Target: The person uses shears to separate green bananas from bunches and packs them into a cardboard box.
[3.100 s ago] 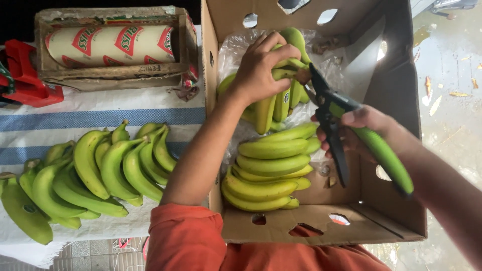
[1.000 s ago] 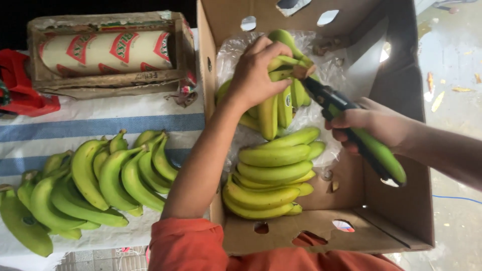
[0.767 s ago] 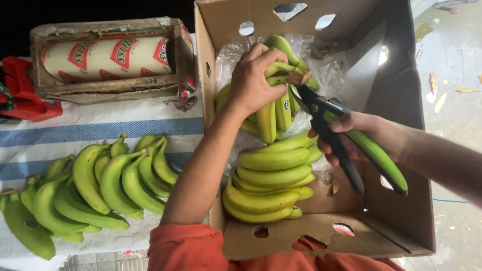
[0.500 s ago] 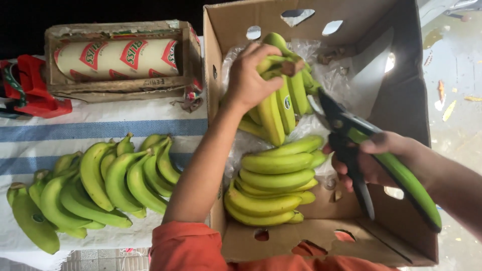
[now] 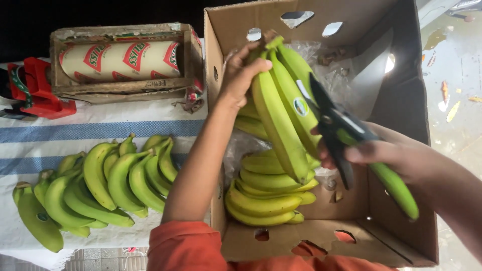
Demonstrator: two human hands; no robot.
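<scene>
Head view: left hand [image 5: 241,75] closed around the crown of a lifted bunch [image 5: 281,110] of green-yellow bananas, held up inside a cardboard box [image 5: 401,75], over clear liner. Right hand [image 5: 391,150] wrapped shut round green-handled shears [image 5: 351,145], blades pointing up toward the bunch's stem end and lying just beside the fruit; whether the blades stand apart or closed cannot be told from here. Possible trouble, as a judgement: blades this close to the skin could nick or scar a banana, or catch the left fingers at the crown, should the bunch swing; a one-handed hold at the crown alone could let a finger of fruit tear off and drop onto the bunch below. Count inside the box: one lifted bunch showing about four bananas, one resting bunch [image 5: 266,193] of roughly six at the bottom, more fruit partly hidden behind the arm. Outside, on the striped cloth [image 5: 75,135] over the desk: two or three bunches [image 5: 95,185], about a dozen green bananas in all, exact tally unclear where overlapping. Also one wooden crate [image 5: 120,60] holding one printed roll, and one red tool [image 5: 37,88] at the left edge.
</scene>
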